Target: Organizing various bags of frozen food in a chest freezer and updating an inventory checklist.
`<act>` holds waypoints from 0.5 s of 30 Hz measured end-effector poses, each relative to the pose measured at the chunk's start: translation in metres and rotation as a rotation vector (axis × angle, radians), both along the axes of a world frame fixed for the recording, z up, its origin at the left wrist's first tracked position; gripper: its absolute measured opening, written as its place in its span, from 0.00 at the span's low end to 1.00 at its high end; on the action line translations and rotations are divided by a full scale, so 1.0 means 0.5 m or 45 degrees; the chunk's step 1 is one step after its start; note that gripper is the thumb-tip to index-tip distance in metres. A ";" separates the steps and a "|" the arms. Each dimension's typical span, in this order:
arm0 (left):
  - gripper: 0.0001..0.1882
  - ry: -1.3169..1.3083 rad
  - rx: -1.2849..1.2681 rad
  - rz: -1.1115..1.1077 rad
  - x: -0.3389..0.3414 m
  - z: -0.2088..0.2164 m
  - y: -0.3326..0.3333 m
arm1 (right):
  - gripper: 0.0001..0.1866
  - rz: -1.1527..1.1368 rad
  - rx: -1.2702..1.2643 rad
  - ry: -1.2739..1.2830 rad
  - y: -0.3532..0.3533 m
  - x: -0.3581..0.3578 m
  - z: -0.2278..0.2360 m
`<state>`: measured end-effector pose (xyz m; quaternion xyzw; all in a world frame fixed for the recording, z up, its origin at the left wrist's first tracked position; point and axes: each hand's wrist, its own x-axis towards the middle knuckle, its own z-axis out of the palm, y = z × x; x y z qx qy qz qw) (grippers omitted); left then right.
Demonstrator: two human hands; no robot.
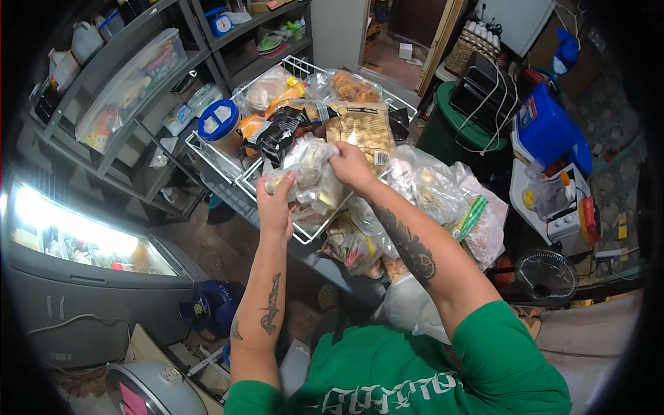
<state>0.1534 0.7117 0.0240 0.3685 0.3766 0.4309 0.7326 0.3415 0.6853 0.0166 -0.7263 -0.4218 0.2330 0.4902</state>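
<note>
Both my hands grip a see-through plastic bag with pale contents that I cannot make out. My left hand pinches its near left side, and my right hand is closed on its right edge. The bag is over a white wire basket full of packaged food. Just beyond are a black packet and a larger pack of pale pieces. A tub with a blue lid stands at the basket's left, and a bag of browned food lies at its far end.
More filled plastic bags crowd the table to the right. A lit chest freezer stands at the left, below grey shelves. Beyond the bags is a green bin; a blue container and a small fan are at the right.
</note>
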 end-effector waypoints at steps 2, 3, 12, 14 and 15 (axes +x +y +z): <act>0.28 0.164 0.086 0.019 -0.008 -0.024 0.007 | 0.15 0.006 -0.052 -0.025 -0.014 -0.001 -0.010; 0.28 0.113 0.081 0.027 -0.003 -0.031 0.006 | 0.16 -0.010 -0.097 -0.059 -0.026 0.003 -0.007; 0.20 1.083 1.426 0.178 -0.023 -0.085 -0.021 | 0.15 0.096 0.141 0.271 -0.043 -0.010 0.037; 0.21 0.904 1.037 -0.309 -0.044 -0.088 -0.001 | 0.15 0.052 0.019 0.057 -0.048 -0.015 0.038; 0.27 0.928 1.124 -0.191 -0.047 -0.080 0.001 | 0.15 0.075 -0.089 0.102 -0.057 -0.018 0.038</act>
